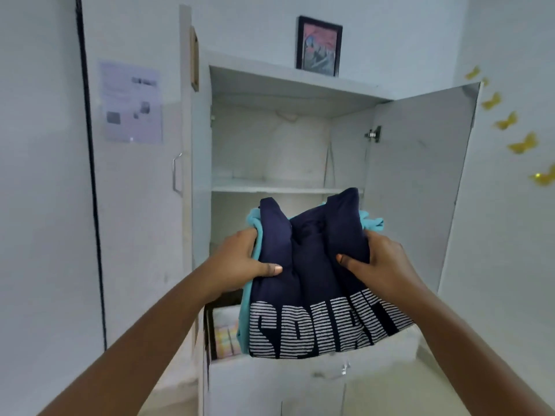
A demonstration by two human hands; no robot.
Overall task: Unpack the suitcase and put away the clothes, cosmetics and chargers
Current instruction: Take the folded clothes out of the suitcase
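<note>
I hold a folded stack (312,277) of clothes in front of the open cabinet (300,85): a navy shirt (315,250) on top, a teal garment (255,223) under it. My left hand (240,262) grips the stack's left edge, my right hand (381,262) its right edge, thumbs on top, fingers hidden beneath. The stack hangs just below the shelf (270,186), before the lower compartment. Above the shelf the space is open to the back wall; the right door (420,175) stands wide, the left door (186,115) swung outward. The shirt's striped lettering is cut off at its right end. Below the stack, pale folded things (225,334) lie in a drawer (270,367), too blurred to name. A framed picture (319,46) stands on the cabinet top.
</note>
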